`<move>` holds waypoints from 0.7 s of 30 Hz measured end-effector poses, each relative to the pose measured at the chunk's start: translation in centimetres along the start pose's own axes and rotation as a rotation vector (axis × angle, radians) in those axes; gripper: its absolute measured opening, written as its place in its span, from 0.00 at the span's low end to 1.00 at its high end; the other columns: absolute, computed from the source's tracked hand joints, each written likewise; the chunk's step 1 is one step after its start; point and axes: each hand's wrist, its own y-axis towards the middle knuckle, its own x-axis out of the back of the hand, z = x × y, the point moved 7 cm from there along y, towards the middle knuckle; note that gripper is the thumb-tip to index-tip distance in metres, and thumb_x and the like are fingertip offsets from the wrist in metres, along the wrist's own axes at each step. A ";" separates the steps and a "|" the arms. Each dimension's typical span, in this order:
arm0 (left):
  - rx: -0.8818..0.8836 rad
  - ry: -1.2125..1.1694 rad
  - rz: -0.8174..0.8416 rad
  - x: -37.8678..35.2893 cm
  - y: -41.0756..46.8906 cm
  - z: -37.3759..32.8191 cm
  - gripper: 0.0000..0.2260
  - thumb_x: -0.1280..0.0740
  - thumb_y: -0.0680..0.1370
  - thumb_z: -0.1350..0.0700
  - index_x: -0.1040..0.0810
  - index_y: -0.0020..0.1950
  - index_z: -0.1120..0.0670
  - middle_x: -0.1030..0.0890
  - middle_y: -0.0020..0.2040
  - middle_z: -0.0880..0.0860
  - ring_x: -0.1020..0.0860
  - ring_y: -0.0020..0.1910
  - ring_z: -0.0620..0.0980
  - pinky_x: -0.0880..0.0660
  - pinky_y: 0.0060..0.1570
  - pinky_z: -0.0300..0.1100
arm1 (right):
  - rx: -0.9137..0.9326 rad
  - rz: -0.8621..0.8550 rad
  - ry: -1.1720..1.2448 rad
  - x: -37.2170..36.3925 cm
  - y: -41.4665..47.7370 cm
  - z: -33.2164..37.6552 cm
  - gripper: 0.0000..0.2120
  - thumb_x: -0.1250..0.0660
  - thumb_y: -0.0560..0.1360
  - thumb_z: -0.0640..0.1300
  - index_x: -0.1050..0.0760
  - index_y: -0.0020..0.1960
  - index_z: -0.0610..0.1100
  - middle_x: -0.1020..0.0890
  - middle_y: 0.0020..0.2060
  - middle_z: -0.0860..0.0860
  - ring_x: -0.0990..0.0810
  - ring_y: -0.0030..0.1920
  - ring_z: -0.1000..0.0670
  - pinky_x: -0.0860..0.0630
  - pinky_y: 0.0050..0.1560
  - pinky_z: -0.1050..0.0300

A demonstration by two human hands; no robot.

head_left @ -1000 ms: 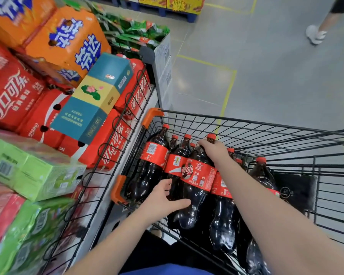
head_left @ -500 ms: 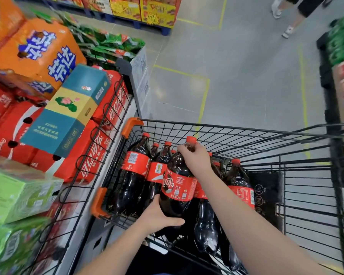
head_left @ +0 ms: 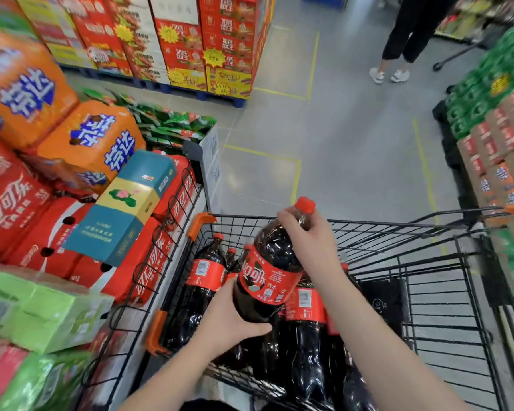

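Cola bottle [head_left: 269, 262] held tilted: right hand [head_left: 309, 238] grips its neck, left hand [head_left: 232, 318] cups its base; raised higher above the cart [head_left: 445, 292] than before.

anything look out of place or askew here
Yes: a teal and yellow carton lies tilted on the red cola cases left of the cart, the only box of its kind there. Nothing looks spilled or damaged.

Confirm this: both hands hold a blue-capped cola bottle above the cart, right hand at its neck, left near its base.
The cap is red, not blue, as the head view shows. The rest holds: right hand at the neck of the cola bottle, left hand near its base, above the cart.
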 end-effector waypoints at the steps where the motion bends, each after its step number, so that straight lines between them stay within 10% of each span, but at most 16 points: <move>1: -0.037 -0.003 -0.022 1.1 -0.4 -1.4 0.39 0.12 0.57 0.47 0.29 0.62 0.35 0.17 0.59 0.37 0.20 0.59 0.32 0.25 0.57 0.30 | 0.023 -0.013 0.011 0.7 -0.4 1.6 0.08 0.26 0.76 0.57 0.18 0.52 0.56 0.14 0.45 0.59 0.16 0.51 0.57 0.21 0.58 0.51; 7: -0.287 -0.068 -0.137 6.8 -4.1 -10.1 0.34 0.13 0.62 0.58 0.28 0.55 0.32 0.24 0.50 0.19 0.24 0.53 0.22 0.28 0.47 0.21 | 0.215 0.008 0.082 3.2 -4.2 11.9 0.22 0.28 0.68 0.69 0.20 0.58 0.61 0.13 0.53 0.59 0.15 0.58 0.53 0.22 0.67 0.41; 21: -0.609 -0.135 -0.308 15.0 -10.9 -17.3 0.37 0.11 0.60 0.57 0.24 0.62 0.38 0.17 0.58 0.36 0.19 0.59 0.35 0.23 0.54 0.29 | 0.513 0.188 0.206 3.7 -14.5 22.4 0.45 0.19 0.61 0.60 0.32 0.74 0.57 0.17 0.63 0.58 0.17 0.62 0.59 0.19 0.55 0.64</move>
